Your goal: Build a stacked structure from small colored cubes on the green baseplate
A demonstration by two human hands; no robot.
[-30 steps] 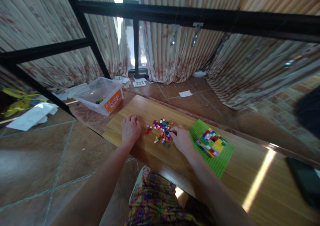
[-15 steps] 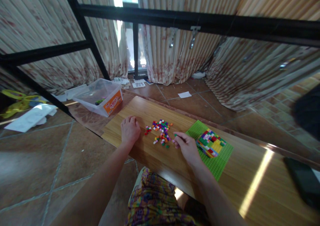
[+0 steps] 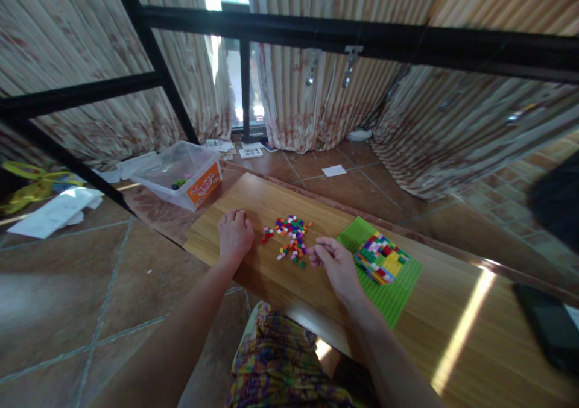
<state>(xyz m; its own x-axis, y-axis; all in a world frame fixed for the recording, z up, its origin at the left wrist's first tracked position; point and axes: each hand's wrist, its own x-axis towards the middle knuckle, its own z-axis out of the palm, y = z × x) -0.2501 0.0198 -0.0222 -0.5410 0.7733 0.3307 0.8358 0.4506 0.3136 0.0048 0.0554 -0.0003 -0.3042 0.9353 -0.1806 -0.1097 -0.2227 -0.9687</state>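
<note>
My left hand [image 3: 236,233] rests on the wooden table with its fingers loosely bent and nothing seen in it. To its right lies a scattered pile of small colourful toy bricks [image 3: 294,230]. My right hand [image 3: 337,266] hovers at the pile's right side, thumb and fingers pinched together; whatever is between the fingertips is too small to make out. Just right of that hand lies a green baseplate [image 3: 389,302], partly covered by my wrist. A built block of multicoloured bricks [image 3: 383,257], with a yellow patch, stands on the baseplate.
A clear plastic box [image 3: 174,170] with an orange label stands beyond the table's left end. A dark flat object [image 3: 545,323] lies at the table's right. A black metal frame [image 3: 289,25] crosses in front of the curtains. Papers [image 3: 333,170] lie on the tiled floor.
The fingers of my right hand have shifted slightly and closed up; the green brick seen at their tips earlier no longer shows. My left hand has stayed in place.
</note>
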